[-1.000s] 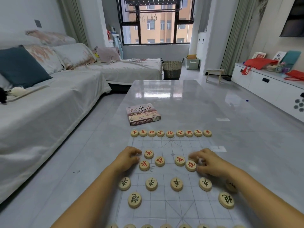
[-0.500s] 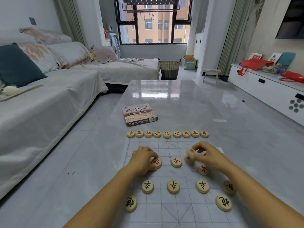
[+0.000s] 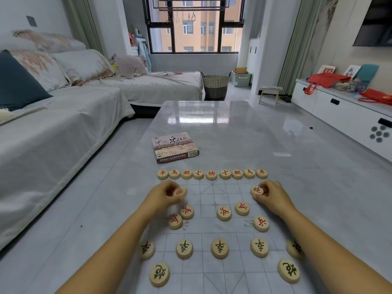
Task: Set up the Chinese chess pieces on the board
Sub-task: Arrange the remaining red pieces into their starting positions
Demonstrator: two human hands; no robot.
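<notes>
Both hands now sit wider apart than before, out on the board's (image 3: pixel 212 195) cannon row. The right hand (image 3: pixel 273 198) pinches a red cannon (image 3: pixel 257 190); the left hand (image 3: pixel 167 196) curls round a blurred piece (image 3: pixel 181 191). Loose red soldiers (image 3: pixel 223 213) lie just nearer the person, two by the left hand.

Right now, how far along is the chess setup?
Done: the far red row is lined up; the near black pieces stand spaced. In hand: the right hand pinches a red cannon; the left hand grips another piece, mostly hidden. Remaining: five red soldiers lie bunched mid-board.
</notes>
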